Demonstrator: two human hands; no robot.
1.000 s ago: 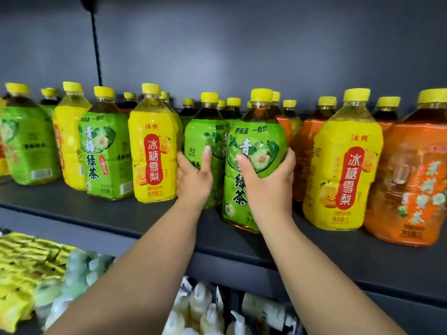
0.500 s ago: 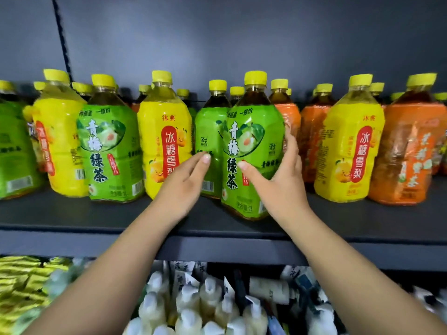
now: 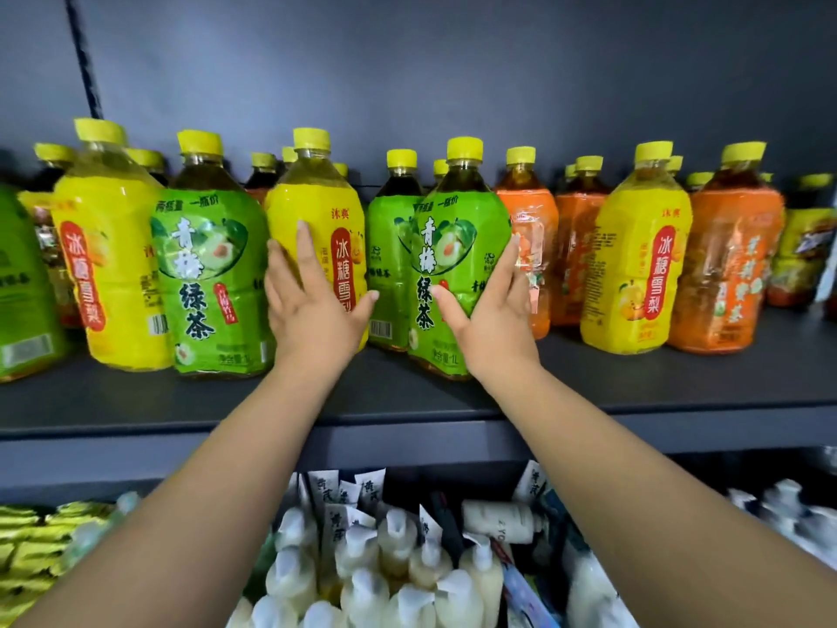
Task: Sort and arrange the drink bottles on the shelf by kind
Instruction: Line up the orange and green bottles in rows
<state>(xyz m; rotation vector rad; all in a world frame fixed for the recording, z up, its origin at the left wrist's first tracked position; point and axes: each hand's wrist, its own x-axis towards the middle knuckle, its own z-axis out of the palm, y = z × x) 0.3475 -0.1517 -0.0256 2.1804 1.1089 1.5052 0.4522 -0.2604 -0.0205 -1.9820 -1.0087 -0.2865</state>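
Landmark: green bottle [image 3: 457, 247], front row, mid-shelf [image 3: 407, 401].

- Just left of it, half behind: rear green bottle [image 3: 387, 265].
- Further left: yellow bottle [image 3: 317, 219], then left green bottle [image 3: 208, 265], then another yellow one [image 3: 113, 265].
- Touching its right side, set back: orange bottle [image 3: 532, 228]. More orange and yellow bottles stand beyond it.
- Below it, on the lower level: white pump bottles [image 3: 398, 559]. Far to the lower left lie yellow-green packets [image 3: 27, 550].

Hands:
- Right hand [image 3: 489, 310] holds the green bottle low down, thumb across the label front, fingers reaching up its right side between it and the orange bottle.
- Bottle upright; cannot tell if its base rests on the board.
- Left hand [image 3: 312, 305] lies flat on the yellow bottle's front, fingers straight and spread, thumb pointing at the rear green bottle. No clasp.
- Both forearms reach up from below.
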